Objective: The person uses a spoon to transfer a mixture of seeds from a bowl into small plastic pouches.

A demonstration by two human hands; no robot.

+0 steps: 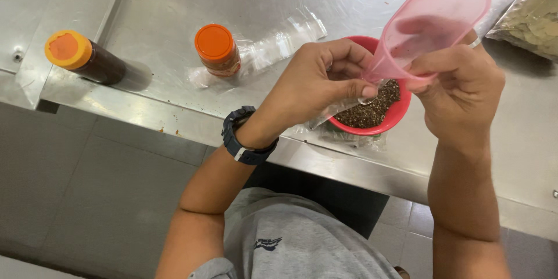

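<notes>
2 orange-capped bottles (pixel 87 57) (pixel 217 50), 1 red bowl (pixel 396 113), 1 pink scoop (pixel 433 20), 2 hands (pixel 322 78) (pixel 465 84).

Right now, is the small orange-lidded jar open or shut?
Shut: the small jar stands upright on the steel counter, orange lid on.

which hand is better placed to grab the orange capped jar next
Left, probably. The left hand pinches the small clear plastic bag and is nearer the orange-capped jar. The right hand holds the pink translucent plastic scoop, farther away.
</notes>
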